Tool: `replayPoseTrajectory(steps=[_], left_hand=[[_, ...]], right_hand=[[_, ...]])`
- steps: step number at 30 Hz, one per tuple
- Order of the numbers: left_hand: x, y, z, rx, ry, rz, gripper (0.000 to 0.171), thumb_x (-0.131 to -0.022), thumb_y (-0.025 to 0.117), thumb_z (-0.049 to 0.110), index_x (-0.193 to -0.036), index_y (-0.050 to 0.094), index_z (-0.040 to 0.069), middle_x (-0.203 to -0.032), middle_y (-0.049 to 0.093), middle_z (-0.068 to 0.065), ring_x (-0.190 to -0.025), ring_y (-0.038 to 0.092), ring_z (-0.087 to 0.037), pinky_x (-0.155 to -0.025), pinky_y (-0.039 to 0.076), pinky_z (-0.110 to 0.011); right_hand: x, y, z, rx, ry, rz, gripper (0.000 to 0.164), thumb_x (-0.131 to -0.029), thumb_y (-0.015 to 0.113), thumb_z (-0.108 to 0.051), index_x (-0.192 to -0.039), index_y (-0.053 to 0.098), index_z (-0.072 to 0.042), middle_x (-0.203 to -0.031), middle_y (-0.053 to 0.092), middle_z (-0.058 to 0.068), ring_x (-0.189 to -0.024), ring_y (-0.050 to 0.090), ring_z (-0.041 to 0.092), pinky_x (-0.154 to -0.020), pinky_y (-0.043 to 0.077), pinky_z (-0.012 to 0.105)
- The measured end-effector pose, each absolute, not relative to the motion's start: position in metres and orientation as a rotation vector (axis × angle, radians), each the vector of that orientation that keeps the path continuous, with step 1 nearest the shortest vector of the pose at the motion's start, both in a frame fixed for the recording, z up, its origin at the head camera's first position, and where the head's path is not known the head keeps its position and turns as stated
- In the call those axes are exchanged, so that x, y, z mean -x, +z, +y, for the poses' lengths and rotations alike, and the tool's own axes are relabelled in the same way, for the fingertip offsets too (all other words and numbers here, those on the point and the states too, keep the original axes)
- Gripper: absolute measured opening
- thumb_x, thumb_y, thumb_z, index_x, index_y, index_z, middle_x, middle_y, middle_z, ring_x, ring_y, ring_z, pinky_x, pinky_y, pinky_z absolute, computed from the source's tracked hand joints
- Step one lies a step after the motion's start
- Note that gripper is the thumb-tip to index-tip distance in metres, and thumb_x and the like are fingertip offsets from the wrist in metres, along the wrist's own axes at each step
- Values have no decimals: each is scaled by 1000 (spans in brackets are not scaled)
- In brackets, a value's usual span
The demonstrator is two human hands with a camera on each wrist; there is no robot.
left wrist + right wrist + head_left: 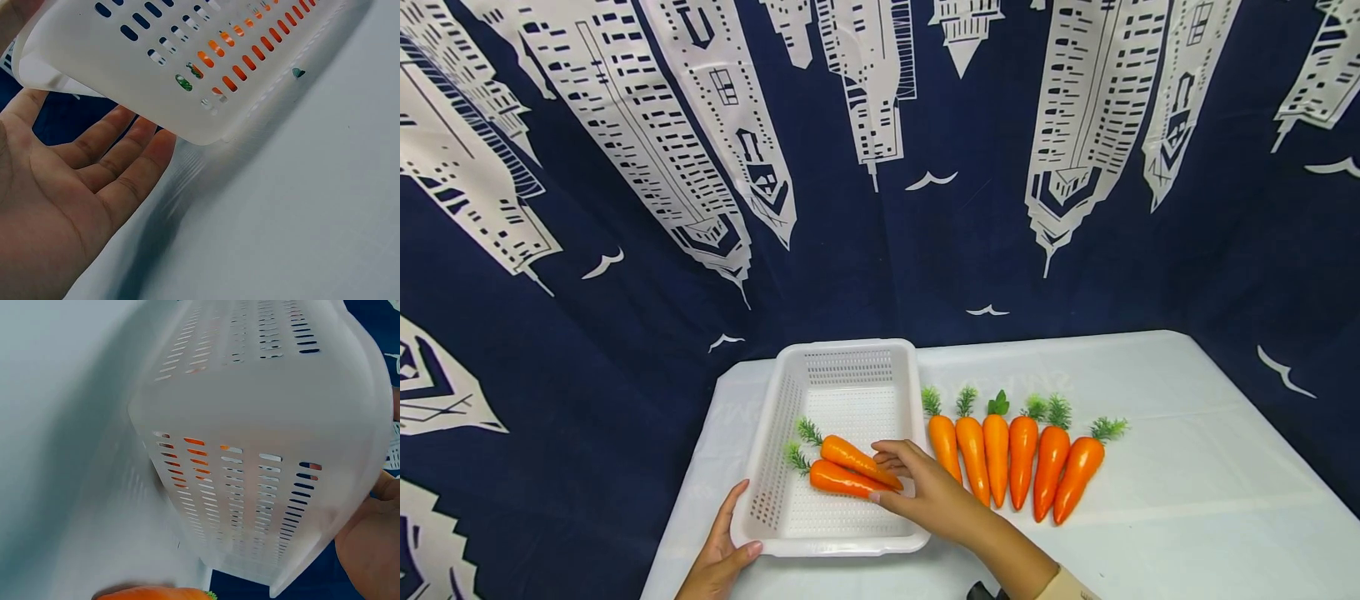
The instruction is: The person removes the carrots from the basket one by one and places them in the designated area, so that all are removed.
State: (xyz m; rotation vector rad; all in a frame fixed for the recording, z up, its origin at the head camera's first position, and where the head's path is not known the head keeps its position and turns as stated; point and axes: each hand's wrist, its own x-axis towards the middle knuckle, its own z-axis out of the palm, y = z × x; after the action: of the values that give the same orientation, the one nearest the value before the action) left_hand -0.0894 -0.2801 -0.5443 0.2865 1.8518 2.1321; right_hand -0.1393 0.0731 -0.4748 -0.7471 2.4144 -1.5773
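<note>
A white plastic basket (831, 546) with slotted walls stands on the table. Two orange toy carrots with green tops lie in it side by side, an upper carrot (850, 457) and a lower carrot (838, 481). My left hand (718, 554) holds the basket's near left corner, thumb at the rim; in the left wrist view its fingers (128, 169) extend along the outside. My right hand (925, 492) reaches over the right rim, fingers and thumb loosely spread around the carrots' tips. In the right wrist view the basket wall hides most of that hand (372, 544).
Several more toy carrots (1022, 462) lie in a row on the white table (1187, 467), right of the basket, tops pointing away. Behind the table hangs a dark blue cloth (895, 258) with white building shapes.
</note>
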Motion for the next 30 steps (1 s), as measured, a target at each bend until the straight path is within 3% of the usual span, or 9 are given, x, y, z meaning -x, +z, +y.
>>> replayPoseTrajectory(steps=[13,22,30], left_hand=[[89,-547,-281,-300,2128,1851,89,-101,50,1,-162,-10,25,-152,-7,0,-127,39,15,-103,42,-16],[89,-546,-280,-242,2129,1871,90,-99,54,3,-162,-6,26,-156,-12,-6,-125,39,16,-101,41,-15],[89,-543,-279,-228,2121,1874,92,-98,54,3,-162,-7,27,-156,-14,-7,-124,39,16,-101,42,-17]], right_hand=[[153,-470,58,759,-1420,2529,64,-93,70,-43,-147,46,-18,-132,60,5,-125,60,23,-108,47,44],[164,-472,45,730,-1446,2455,68,-92,70,-47,-148,46,-16,-134,60,4,-127,58,21,-110,45,44],[174,-474,34,746,-1502,2399,67,-93,70,-47,-147,47,-14,-135,60,9,-126,59,28,-109,45,48]])
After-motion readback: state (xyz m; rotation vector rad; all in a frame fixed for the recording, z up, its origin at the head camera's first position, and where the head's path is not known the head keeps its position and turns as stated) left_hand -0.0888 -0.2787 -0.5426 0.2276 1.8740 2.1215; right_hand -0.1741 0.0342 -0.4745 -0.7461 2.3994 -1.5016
